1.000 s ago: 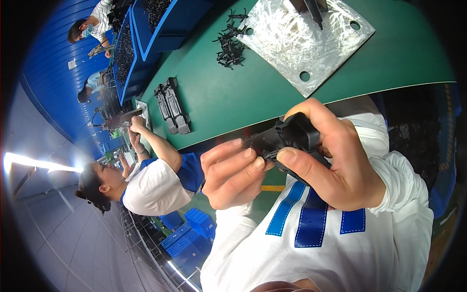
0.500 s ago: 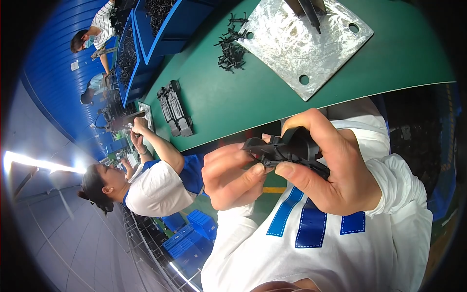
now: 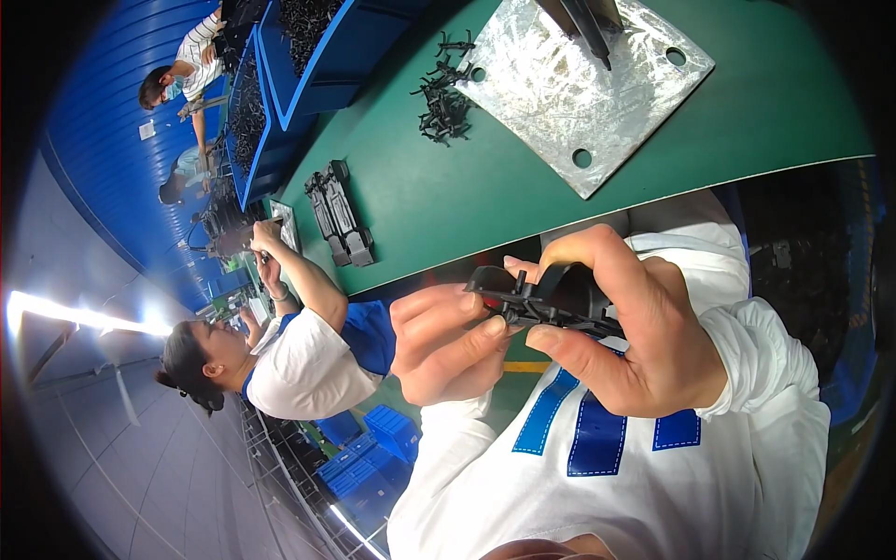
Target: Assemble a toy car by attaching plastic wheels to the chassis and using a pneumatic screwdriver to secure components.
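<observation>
A black plastic part (image 3: 546, 297) with ribs and a curved arm sits between both my hands, close to my chest and below the green table's edge. My right hand (image 3: 635, 336) wraps over its right end, thumb underneath and fingers curled on top. My left hand (image 3: 446, 341) pinches its left end with thumb and fingertips. My white and blue shirt fills the lower view.
The green table (image 3: 747, 112) carries a silver metal plate (image 3: 579, 84), a pile of small black parts (image 3: 443, 103) and two stacked black parts (image 3: 338, 215). Blue bins (image 3: 317, 56) stand at the far side. A co-worker in white (image 3: 299, 364) works to my left.
The black part has turned in my hands and now lies longer across, with my left fingertips pinching its end instead of resting beside it. Both hands sit slightly lower.
</observation>
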